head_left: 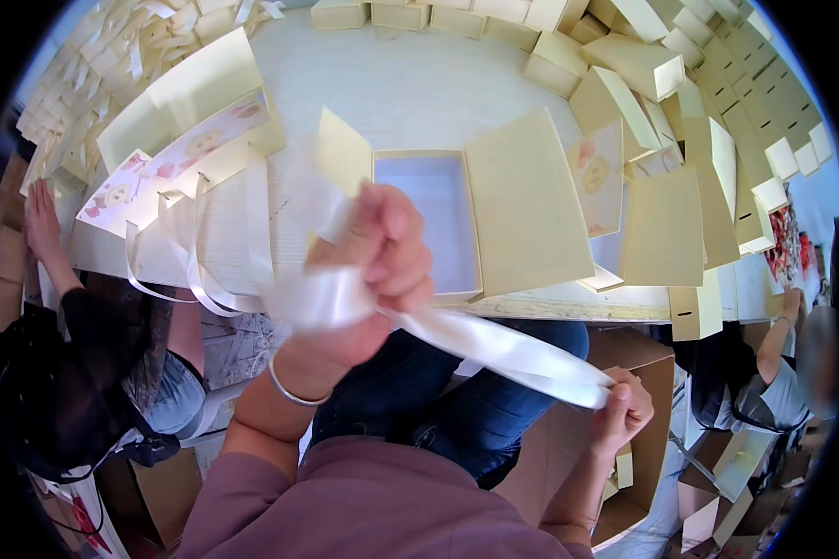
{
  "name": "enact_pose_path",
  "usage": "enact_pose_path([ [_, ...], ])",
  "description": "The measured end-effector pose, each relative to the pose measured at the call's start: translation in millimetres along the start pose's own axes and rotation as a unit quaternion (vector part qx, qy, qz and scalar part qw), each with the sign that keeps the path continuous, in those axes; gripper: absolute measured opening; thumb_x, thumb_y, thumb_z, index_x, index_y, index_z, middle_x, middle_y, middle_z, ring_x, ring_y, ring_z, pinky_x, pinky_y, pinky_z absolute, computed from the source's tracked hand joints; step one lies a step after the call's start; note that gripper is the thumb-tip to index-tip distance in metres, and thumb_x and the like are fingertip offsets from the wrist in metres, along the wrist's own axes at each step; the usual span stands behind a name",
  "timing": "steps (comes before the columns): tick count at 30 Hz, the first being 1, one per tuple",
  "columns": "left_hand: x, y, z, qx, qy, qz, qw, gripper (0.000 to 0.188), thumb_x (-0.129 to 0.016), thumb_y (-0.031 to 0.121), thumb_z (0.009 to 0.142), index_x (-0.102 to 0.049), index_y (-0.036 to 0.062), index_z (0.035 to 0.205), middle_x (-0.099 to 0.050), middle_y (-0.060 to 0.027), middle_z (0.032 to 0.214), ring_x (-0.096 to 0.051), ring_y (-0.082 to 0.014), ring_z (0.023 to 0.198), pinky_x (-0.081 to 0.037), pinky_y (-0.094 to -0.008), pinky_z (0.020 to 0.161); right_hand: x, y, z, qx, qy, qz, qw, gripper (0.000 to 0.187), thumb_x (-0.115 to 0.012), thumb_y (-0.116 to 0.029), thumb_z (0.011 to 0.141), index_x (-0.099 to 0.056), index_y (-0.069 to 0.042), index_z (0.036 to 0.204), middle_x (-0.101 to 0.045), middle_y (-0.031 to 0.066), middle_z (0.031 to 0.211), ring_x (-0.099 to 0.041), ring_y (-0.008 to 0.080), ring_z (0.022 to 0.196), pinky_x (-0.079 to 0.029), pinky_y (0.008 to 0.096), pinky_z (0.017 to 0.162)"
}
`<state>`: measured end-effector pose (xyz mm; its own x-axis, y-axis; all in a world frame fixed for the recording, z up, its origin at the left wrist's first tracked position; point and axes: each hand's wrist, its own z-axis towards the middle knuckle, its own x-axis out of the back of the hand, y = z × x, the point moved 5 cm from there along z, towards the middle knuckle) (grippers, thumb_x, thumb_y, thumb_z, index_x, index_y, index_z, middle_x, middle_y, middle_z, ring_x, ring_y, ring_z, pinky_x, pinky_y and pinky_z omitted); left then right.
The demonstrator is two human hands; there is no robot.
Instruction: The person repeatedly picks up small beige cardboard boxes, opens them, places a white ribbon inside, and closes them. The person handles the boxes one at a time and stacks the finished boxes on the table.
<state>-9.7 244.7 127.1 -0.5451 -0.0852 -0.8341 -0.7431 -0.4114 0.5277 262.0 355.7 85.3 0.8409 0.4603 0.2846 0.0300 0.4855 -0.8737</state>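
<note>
My left hand is raised close to the camera, fingers closed around a wide white satin ribbon. The ribbon runs down to the right, where my right hand pinches its other end near my lap. More ribbon trails in loops off the table edge at the left. Behind my left hand an open cream gift box lies on the white table, its lid flap folded out to the right.
Stacks of cream boxes and flat lids crowd the back and right of the table. A printed lid with pink figures lies at the left. One person sits at my left, another at my right. A brown carton stands by my knees.
</note>
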Motion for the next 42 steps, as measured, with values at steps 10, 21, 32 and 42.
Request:
enact_pose_path([
  [10, -35, -81, -20, 0.136, -0.013, 0.106, 0.985, 0.032, -0.033, 0.034, 0.093, -0.045, 0.0071, 0.081, -0.035, 0.0035, 0.06, -0.032, -0.0044, 0.055, -0.029, -0.0176, 0.051, -77, -83, 26, 0.182, 0.012, -0.261, 0.948, 0.057, -0.068, -0.035, 0.07, -0.052, 0.004, 0.109, -0.033, 0.0241, 0.125, -0.038, 0.0386, 0.113, -0.026, 0.0518, 0.096],
  [21, -28, -77, -11, 0.108, 0.036, 0.043, 0.993, 0.026, -0.032, 0.033, 0.093, -0.04, 0.0128, 0.078, -0.027, 0.0045, 0.057, -0.019, -0.005, 0.047, -0.019, -0.0201, 0.043, 12, -37, 45, -0.007, 0.226, -0.116, 0.967, 0.018, -0.048, -0.013, 0.078, -0.049, 0.003, 0.071, -0.048, 0.0176, 0.115, -0.046, 0.0235, 0.101, -0.038, 0.0322, 0.082],
  [32, -29, -98, -13, 0.121, 0.047, 0.02, 0.991, 0.027, -0.034, 0.029, 0.093, -0.045, 0.0066, 0.083, -0.036, 0.0022, 0.06, -0.034, -0.0065, 0.055, -0.03, -0.0201, 0.049, -69, -109, 34, 0.201, -0.055, -0.306, 0.929, 0.024, -0.054, -0.013, 0.075, -0.062, -0.009, 0.097, -0.048, 0.0186, 0.114, -0.043, 0.0358, 0.109, -0.019, 0.0532, 0.098],
  [42, 2, -27, -114, -0.337, -0.222, 0.435, 0.805, 0.012, -0.054, -0.003, 0.073, -0.056, 0.0011, 0.085, -0.057, -0.0131, 0.081, -0.058, -0.0261, 0.07, -0.052, -0.0373, 0.062, -29, -118, 111, 0.018, -0.012, 0.422, 0.906, 0.027, -0.041, -0.015, 0.089, -0.046, 0.008, 0.103, -0.05, 0.0078, 0.058, -0.048, 0.0133, 0.043, -0.047, 0.0257, 0.047],
])
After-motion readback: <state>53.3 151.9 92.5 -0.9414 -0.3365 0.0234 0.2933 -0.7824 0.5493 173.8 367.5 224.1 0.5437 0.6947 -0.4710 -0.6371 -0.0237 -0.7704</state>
